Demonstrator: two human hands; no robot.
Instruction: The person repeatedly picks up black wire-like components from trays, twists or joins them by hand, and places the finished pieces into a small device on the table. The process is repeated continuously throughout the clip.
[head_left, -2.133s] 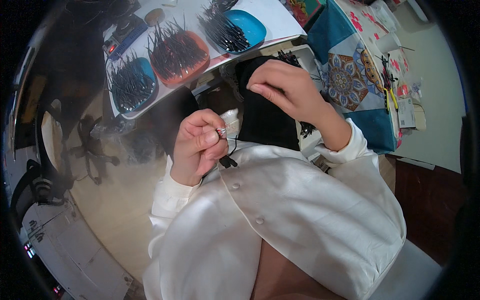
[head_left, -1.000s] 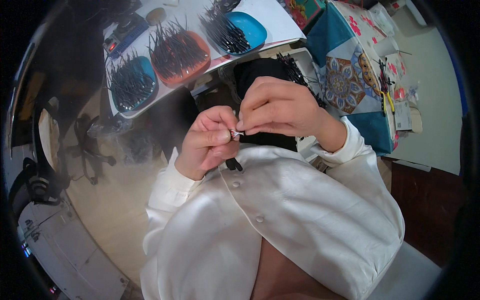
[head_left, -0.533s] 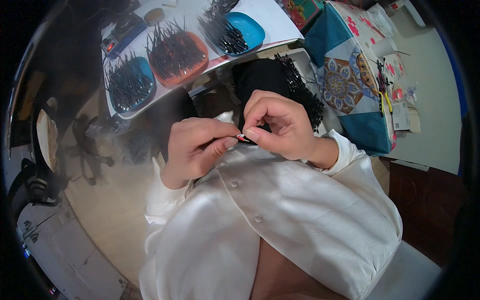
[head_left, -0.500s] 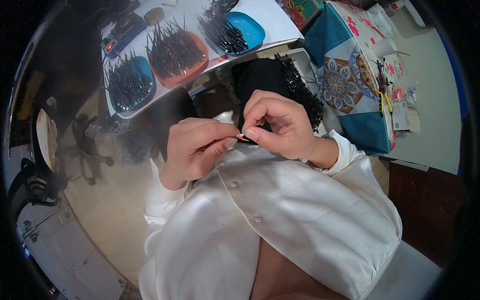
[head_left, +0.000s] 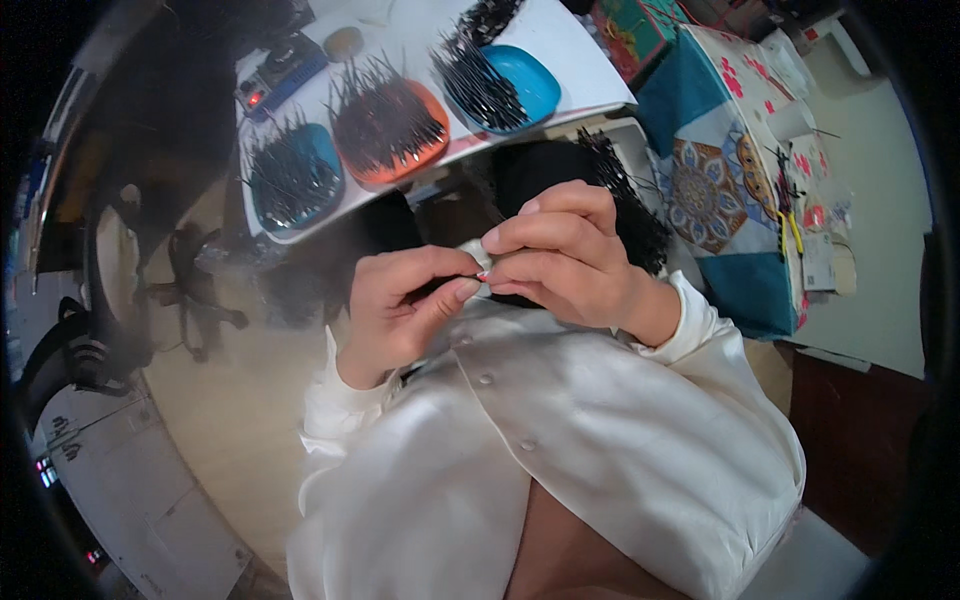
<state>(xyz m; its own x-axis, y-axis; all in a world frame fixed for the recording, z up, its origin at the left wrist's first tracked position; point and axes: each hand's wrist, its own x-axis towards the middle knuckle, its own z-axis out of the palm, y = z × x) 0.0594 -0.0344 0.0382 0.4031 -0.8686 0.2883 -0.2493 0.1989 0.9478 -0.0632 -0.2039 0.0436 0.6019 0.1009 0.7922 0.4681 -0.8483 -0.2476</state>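
Low in front of my chest, my left hand (head_left: 405, 305) and my right hand (head_left: 575, 262) meet fingertip to fingertip. Thumb and forefinger of the left are closed on the black part of a short, thin wire (head_left: 484, 276) with small red and white ends. The right hand pinches its other end, the remaining fingers curled above. Most of the wire is hidden by my fingers. Beyond the hands, bundles of black wires with pale tips lie in a teal tray (head_left: 325, 150), an orange tray (head_left: 432, 105) and a blue tray (head_left: 535, 85).
The trays stand on a white table (head_left: 590, 75), beside a blue device with a red light (head_left: 285, 75). More black wires (head_left: 640, 205) hang by my right knee. A patterned cloth (head_left: 715, 190) covers the right-hand table, holding yellow-handled pliers (head_left: 792, 230) and a white cup (head_left: 792, 120).
My right hand's fingers have shifted from a rounded pinch to a flatter one, with the other fingers raised. The view has moved slightly; the wire stays between both hands.
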